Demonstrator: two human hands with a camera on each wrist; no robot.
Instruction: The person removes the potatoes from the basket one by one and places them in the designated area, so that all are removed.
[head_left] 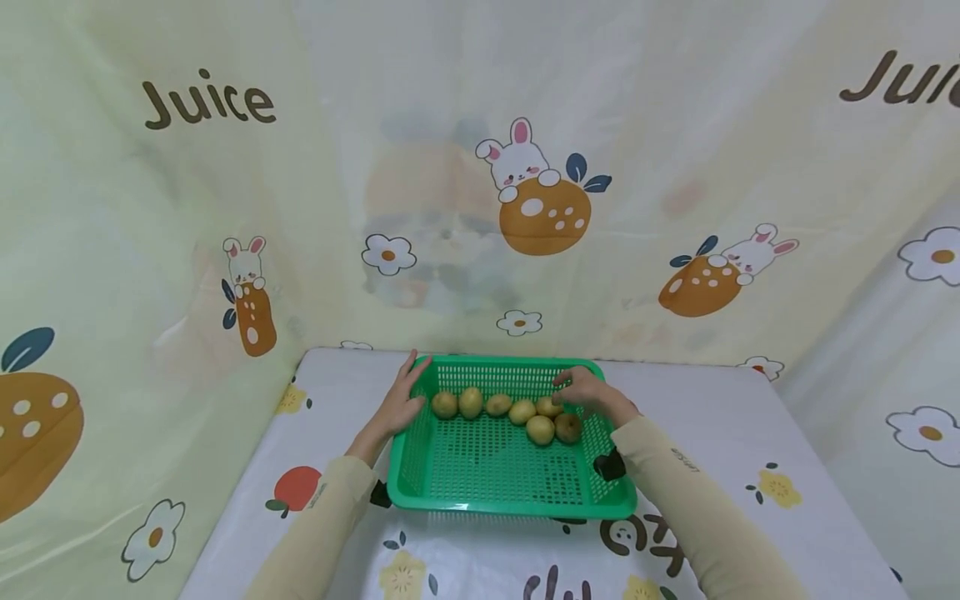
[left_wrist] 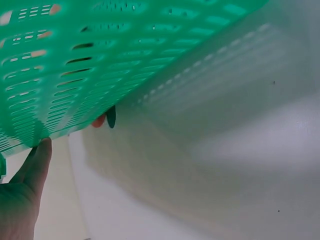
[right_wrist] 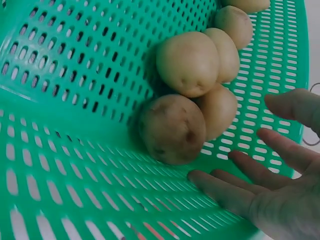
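Note:
A green plastic basket with slotted walls stands on the table, and several potatoes lie along its back and right side. My left hand rests against the basket's left rim with its fingers extended. In the left wrist view, a straight finger of the left hand meets the bottom edge of the basket wall. Over the back right corner is my right hand, its fingers spread and loosely bent. Nearest to those fingers in the right wrist view is a browner potato; nothing is in that hand.
A pale cloth printed with fruit and flowers covers the table. Behind it hangs a curtain with rabbit and orange prints, which also runs along both sides. Dark wrist cameras sit close to the basket's sides.

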